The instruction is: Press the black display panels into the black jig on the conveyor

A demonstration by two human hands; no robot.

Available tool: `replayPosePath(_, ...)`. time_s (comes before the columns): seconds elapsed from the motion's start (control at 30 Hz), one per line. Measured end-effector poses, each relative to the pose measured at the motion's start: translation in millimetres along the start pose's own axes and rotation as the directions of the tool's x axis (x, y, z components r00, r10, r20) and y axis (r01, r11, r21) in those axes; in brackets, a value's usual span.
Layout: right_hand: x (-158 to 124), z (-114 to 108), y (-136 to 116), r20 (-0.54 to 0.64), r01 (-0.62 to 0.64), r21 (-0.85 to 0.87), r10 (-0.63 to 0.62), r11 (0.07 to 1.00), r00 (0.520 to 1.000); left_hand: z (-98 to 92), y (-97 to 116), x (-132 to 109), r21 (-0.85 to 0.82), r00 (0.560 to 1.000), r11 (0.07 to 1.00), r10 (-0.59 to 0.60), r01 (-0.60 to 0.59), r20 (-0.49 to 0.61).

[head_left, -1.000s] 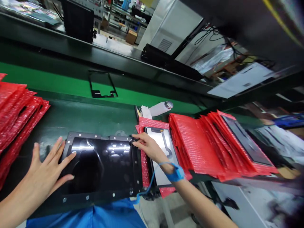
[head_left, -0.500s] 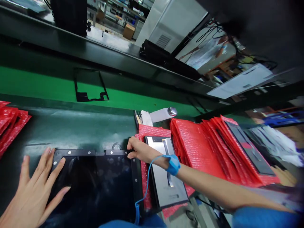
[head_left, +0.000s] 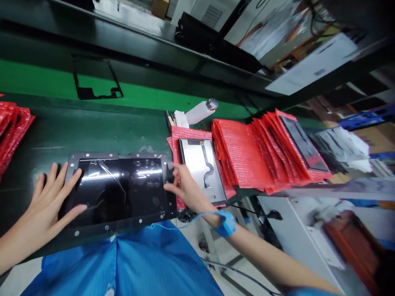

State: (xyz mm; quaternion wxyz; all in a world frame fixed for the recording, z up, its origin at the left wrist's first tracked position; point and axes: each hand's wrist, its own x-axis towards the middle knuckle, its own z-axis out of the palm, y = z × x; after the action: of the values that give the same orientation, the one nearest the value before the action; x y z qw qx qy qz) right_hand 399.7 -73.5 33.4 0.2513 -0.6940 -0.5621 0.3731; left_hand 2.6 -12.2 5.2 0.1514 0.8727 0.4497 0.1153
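A black framed panel (head_left: 117, 193) with a glossy dark centre and pale round dots along its border lies at the bench's front edge. Spread fingers of my left hand (head_left: 51, 201) rest over the panel's left border. At the panel's right border is my right hand (head_left: 185, 187), fingers partly bent and apart, with nothing seen between them. A blue strap circles my right wrist. Just beyond that hand, a silver-backed display (head_left: 202, 168) with a dark ribbon cable lies on red bubble wrap (head_left: 175, 154).
Red bubble pouches (head_left: 243, 154) stand in a row to the right, with a dark panel (head_left: 304, 142) on the last. More pouches (head_left: 14, 131) lie at far left. A white bottle (head_left: 199, 112) and a thin black frame (head_left: 97, 78) are at the back.
The view has tilted down, so the bench sits higher and the panel's near edge shows. My right hand has shifted from the panel's top right corner down its right side, its fingers more open.
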Motion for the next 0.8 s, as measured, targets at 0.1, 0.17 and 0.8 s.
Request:
replayPosePath(0.1, -31, -1, 5, 0.233, -0.106, -0.018, 0.107, 0.994, 0.967, 4.4, -17, -22, -0.05, 0.994, 0.998, 0.045, -0.04, 0.1)
replayPosePath(0.17, -34, -2, 4, 0.279, -0.133, -0.082, 0.15, 0.988, 0.948, 5.2, -26, -27, -0.05, 0.988, 0.995, 0.089, -0.083, 0.127)
replayPosePath(0.8, -59, 37, 13, -0.013, 0.091, -0.257, -0.097, 0.962, 0.995, 9.9, 12, -25, 0.028, 1.0, 0.999, 0.023, -0.023, -0.001)
